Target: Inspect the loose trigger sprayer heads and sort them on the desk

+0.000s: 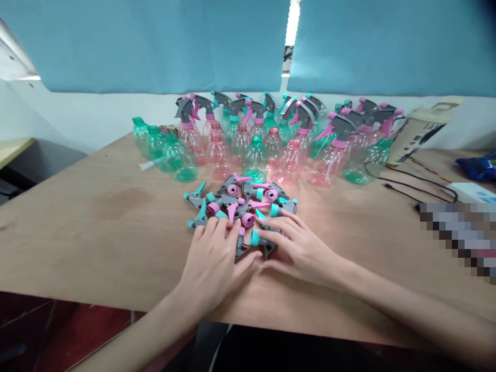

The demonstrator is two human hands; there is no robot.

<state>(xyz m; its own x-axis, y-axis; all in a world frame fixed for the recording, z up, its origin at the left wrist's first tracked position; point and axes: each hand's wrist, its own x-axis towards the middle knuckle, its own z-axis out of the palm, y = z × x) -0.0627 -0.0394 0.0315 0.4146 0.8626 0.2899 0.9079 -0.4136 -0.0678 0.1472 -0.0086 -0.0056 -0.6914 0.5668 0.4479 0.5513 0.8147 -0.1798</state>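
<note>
A pile of grey trigger spray heads [245, 206] with pink or turquoise collars and triggers lies loose on the wooden table. My left hand [213, 253] rests at the pile's near left edge, fingers curved over the spray heads and thumb stretched out. On the near right, my right hand [296, 245] has its fingers spread over the heads, close to one with a turquoise collar [254, 237]. Both thumbs point toward each other just in front of the pile. Neither hand visibly grips a spray head, though some fingertips are partly hidden among them.
Behind the pile stand several clear green bottles [256, 157] and pink bottles [220, 160], some capped with spray heads, others with bare necks. At right are a pale printed bag [420, 132], a black cable [403, 191] and a white box [473, 194]. The table's front edge is near me.
</note>
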